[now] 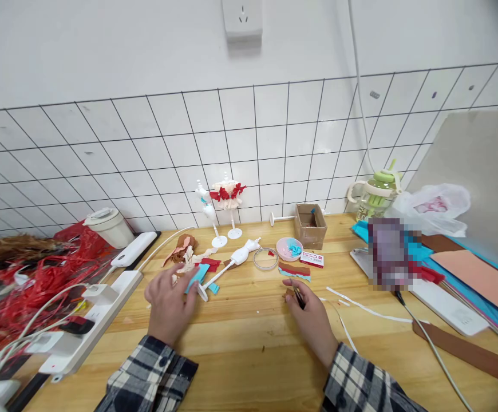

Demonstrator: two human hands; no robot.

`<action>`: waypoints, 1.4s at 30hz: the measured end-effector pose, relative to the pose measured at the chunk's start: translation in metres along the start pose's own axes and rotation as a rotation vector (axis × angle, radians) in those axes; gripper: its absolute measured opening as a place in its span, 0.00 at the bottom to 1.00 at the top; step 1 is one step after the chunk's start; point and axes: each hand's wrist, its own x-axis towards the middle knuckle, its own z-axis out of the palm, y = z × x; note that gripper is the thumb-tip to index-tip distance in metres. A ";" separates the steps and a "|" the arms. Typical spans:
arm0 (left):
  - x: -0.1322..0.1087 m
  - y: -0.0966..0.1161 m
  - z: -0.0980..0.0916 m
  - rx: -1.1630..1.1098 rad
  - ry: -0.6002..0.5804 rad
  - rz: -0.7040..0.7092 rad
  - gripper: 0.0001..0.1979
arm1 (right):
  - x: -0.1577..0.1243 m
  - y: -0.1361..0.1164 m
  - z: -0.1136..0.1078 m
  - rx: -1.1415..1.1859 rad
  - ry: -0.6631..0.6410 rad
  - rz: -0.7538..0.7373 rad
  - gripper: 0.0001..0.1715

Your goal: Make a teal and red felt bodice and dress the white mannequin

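Observation:
My left hand (169,303) rests palm down on the left of the table, its fingers apart, beside crumpled crepe-paper scraps (184,246) and a light blue strip (198,277). By its fingertips a white miniature dress form (244,252) lies on its side, its round base nearest the hand. My right hand (311,320) is closed round a small dark tool (299,298), mostly hidden by the fingers. A small brown paper piece (289,292) sits at those fingertips; whether it is gripped, I cannot tell. Behind stand two dress forms, one with a cream-and-red ruffled dress (228,194).
A clear ring (265,258), a pink bowl (289,240), a small red-and-white box (311,260) and a cardboard box (311,234) stand mid-table. A power strip (98,320) with cables lies left. Right are a blurred-out object (388,252), a green-lidded jug (378,194) and coloured paper sheets (485,280).

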 end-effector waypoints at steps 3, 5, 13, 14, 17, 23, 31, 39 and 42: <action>-0.003 0.025 -0.001 0.031 -0.098 0.200 0.10 | -0.001 -0.001 -0.001 0.184 0.084 0.042 0.23; -0.005 0.033 0.004 0.071 -0.148 0.214 0.08 | -0.001 -0.001 -0.002 0.237 0.109 0.067 0.24; -0.006 0.049 -0.010 -0.384 -0.055 0.066 0.07 | -0.001 -0.008 -0.003 0.269 0.122 0.059 0.28; -0.010 0.058 -0.014 -0.576 -0.047 -0.049 0.08 | -0.002 -0.008 -0.003 0.243 0.088 0.050 0.27; -0.027 0.092 -0.018 -1.265 -0.224 -0.569 0.14 | -0.008 -0.009 0.001 0.155 -0.128 0.018 0.25; -0.047 0.129 -0.008 -1.718 -0.577 -0.875 0.16 | -0.017 -0.009 0.013 0.121 -0.379 0.022 0.20; -0.044 0.122 -0.004 -1.716 -0.726 -0.697 0.15 | -0.020 -0.011 0.012 0.052 -0.391 -0.086 0.16; -0.050 0.117 0.004 -1.593 -0.767 -0.644 0.09 | -0.024 -0.010 0.017 0.011 -0.388 -0.021 0.06; -0.051 0.116 0.004 -1.548 -0.755 -0.590 0.12 | -0.024 -0.009 0.017 0.056 -0.408 -0.028 0.05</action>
